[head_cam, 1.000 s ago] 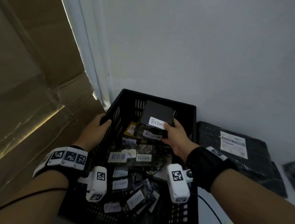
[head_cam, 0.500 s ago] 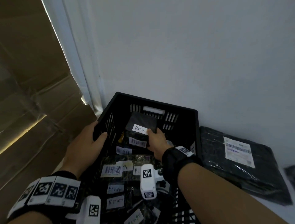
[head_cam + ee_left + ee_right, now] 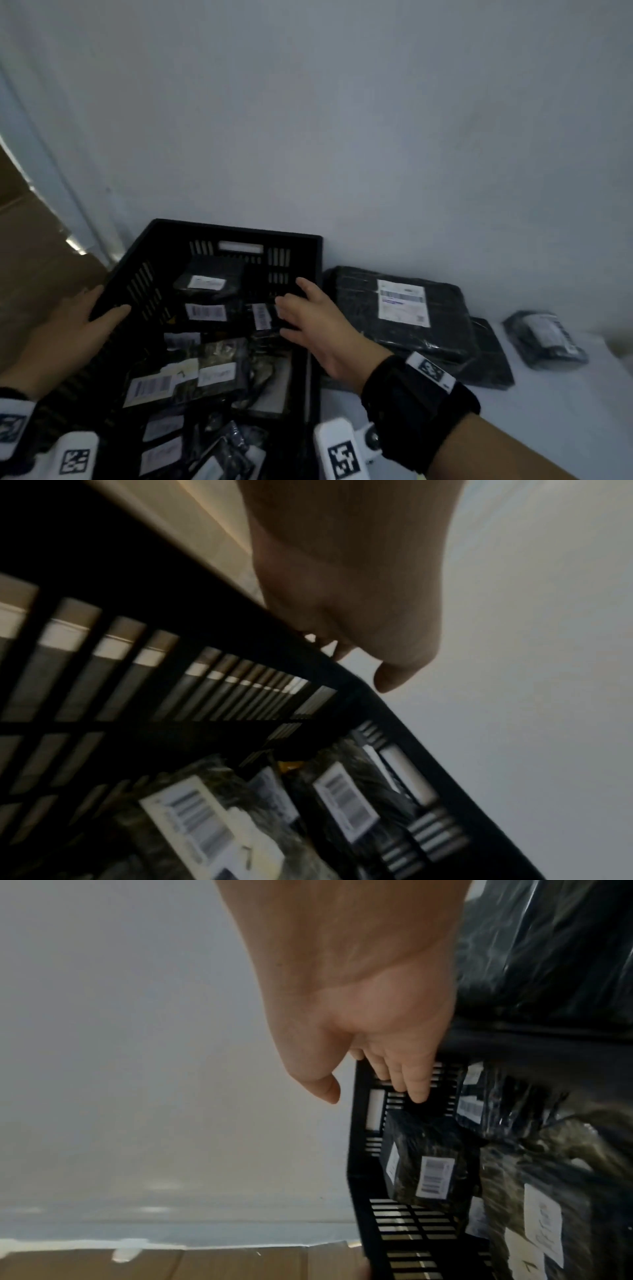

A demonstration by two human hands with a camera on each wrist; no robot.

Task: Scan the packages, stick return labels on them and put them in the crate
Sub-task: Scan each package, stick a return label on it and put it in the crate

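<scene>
**Empty hand over a loaded crate**

A large black wrapped parcel (image 3: 400, 310) lies just right of the black crate (image 3: 236, 230), against the wall, with a smaller bag (image 3: 544, 339) further right. Inside the crate, labelled packages (image 3: 205, 311) are piled up, one small dark box (image 3: 209, 279) near the far wall. The right hand (image 3: 315, 329) hovers over the crate's right side, fingers loosely spread, holding nothing. The left hand (image 3: 72, 329) grips the left rim, thumb inside.

My right hand (image 3: 320, 329) is bare above a black wristband (image 3: 416, 407) carrying white tags printed with black square codes; my left wrist wears a similar white coded band (image 3: 12, 426).
</scene>
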